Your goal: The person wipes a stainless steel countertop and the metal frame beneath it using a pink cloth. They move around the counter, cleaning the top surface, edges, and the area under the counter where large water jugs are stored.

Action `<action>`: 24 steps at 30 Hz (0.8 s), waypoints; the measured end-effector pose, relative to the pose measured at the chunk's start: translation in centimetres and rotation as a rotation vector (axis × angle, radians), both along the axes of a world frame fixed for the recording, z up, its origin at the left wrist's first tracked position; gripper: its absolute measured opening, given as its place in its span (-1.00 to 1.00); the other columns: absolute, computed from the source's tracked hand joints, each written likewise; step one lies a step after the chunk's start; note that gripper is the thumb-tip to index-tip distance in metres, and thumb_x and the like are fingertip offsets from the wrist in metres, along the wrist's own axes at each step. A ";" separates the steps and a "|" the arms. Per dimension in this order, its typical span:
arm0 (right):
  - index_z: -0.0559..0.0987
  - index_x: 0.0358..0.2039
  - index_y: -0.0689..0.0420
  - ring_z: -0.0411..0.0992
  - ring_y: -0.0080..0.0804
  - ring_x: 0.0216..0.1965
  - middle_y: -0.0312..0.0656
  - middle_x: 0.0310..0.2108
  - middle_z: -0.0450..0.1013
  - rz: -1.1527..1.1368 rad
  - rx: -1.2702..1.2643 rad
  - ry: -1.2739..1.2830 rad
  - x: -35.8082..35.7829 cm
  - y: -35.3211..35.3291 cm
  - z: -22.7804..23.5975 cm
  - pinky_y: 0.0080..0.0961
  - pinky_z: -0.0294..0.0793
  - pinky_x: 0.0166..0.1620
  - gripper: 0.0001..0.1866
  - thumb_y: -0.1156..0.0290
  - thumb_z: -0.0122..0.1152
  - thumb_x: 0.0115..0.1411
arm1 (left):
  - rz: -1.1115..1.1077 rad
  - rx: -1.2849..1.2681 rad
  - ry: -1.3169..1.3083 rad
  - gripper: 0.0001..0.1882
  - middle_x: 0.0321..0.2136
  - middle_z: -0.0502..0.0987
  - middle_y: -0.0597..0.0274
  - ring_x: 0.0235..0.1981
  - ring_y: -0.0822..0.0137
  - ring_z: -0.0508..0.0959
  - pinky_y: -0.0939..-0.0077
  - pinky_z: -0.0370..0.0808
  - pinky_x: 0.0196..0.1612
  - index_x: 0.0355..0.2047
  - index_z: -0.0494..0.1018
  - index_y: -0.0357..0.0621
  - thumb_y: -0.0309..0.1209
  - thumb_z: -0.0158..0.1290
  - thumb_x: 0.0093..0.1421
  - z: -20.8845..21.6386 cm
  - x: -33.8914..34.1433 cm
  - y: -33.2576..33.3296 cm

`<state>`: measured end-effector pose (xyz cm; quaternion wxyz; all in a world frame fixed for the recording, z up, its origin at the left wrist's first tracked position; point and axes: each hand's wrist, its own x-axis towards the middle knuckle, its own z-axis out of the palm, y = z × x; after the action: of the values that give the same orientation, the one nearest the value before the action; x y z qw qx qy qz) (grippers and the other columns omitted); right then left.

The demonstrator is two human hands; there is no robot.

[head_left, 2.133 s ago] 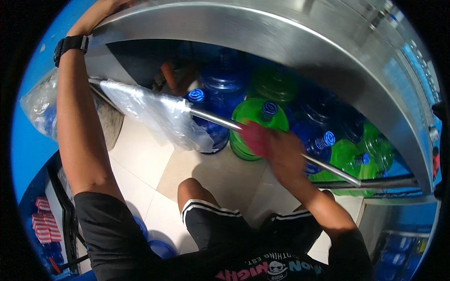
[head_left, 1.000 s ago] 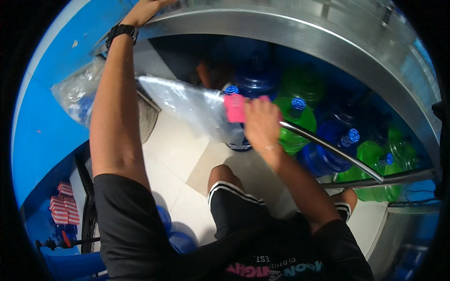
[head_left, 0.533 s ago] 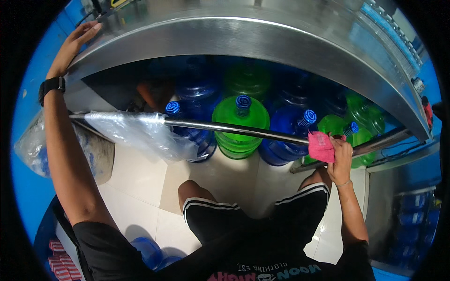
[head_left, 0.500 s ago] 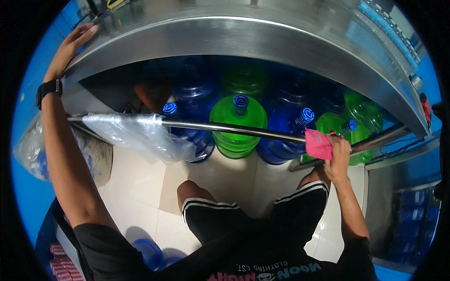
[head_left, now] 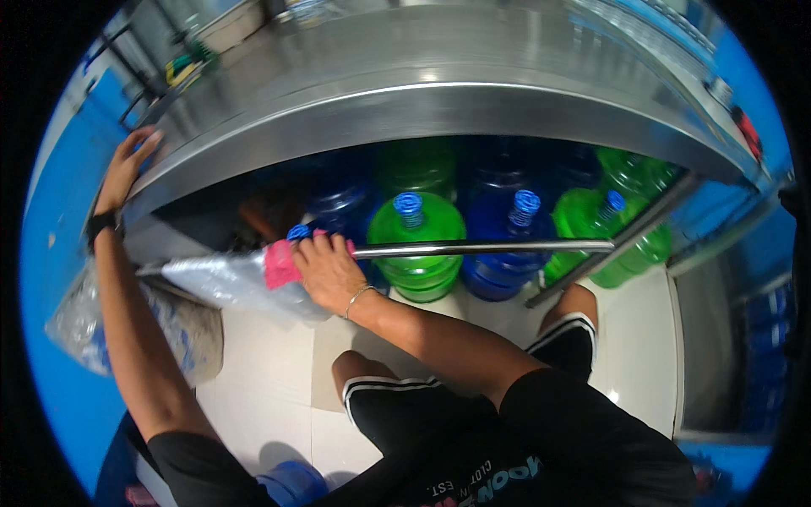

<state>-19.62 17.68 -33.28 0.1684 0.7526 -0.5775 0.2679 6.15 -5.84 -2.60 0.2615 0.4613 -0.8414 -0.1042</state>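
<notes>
A pink cloth (head_left: 283, 264) is wrapped over the horizontal steel rail (head_left: 473, 247) below the counter, and my right hand (head_left: 328, 272) grips it there, beside a clear plastic sheet (head_left: 228, 280) hanging from the rail's left part. My left hand (head_left: 128, 167) rests with stretched fingers on the left corner of the steel counter (head_left: 439, 108), holding nothing. Behind the rail stand large water jugs: a green jug (head_left: 418, 224), a blue jug (head_left: 507, 228) and another green jug (head_left: 583, 211), with blue caps. My right hand partly hides one more blue cap.
A bulky plastic-wrapped bundle (head_left: 89, 325) sits at the left, below my left forearm. On the tiled floor near my legs is a blue jug (head_left: 291, 483). At the right, a steel-framed glass panel (head_left: 718, 363) shows more blue jugs. Small tools (head_left: 182, 72) lie on the counter's far left.
My right hand has slid the pink cloth leftward along the rail, from its right end to the plastic sheet. My left hand stays at the counter corner. The view has shifted slightly.
</notes>
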 end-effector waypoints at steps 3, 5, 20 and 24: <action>0.56 0.05 0.10 0.38 -0.15 0.01 -0.12 -0.04 0.46 0.011 -0.088 0.012 -7.0 4.1 -0.9 -0.16 0.32 -0.01 -0.58 0.30 0.16 0.16 | 0.057 -0.002 0.071 -0.37 0.16 0.51 0.12 0.24 0.22 0.44 0.37 0.24 0.35 0.21 0.49 -0.17 0.07 0.11 0.37 -0.2 0.5 -0.1; 0.57 0.00 0.07 0.46 -0.17 -0.11 -0.15 -0.10 0.50 0.023 0.099 -0.017 -14.9 8.5 -0.4 -0.14 0.37 -0.12 -0.60 0.32 0.18 0.12 | 0.094 -0.066 0.028 -0.35 0.20 0.49 0.10 0.27 0.19 0.42 0.34 0.22 0.37 0.25 0.48 -0.14 0.09 0.12 0.36 -0.4 1.0 -0.7; 0.68 -0.23 0.00 0.53 -0.17 -0.40 -0.16 -0.44 0.55 -0.372 0.167 -0.114 -13.6 8.7 -1.4 -0.05 0.33 -0.36 -0.71 0.37 0.32 -0.04 | 0.189 -0.122 0.061 -0.25 0.27 0.44 0.03 0.32 0.11 0.40 0.22 0.24 0.41 0.33 0.40 -0.07 0.18 0.12 0.33 -1.8 2.5 -4.0; 0.50 0.16 0.22 0.35 -0.12 0.05 -0.12 -0.08 0.42 -0.081 -0.071 -0.079 -1.2 1.7 -0.5 -0.05 0.19 0.26 -0.49 0.31 0.00 0.22 | 0.191 -0.121 0.009 -0.25 0.23 0.47 0.01 0.28 0.13 0.44 0.27 0.26 0.37 0.30 0.42 -0.12 0.16 0.14 0.32 -1.2 2.7 -3.6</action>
<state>-20.81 19.33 -33.82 0.1827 0.7112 -0.6037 0.3105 8.89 -9.40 -3.76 0.3012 0.5223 -0.7972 -0.0299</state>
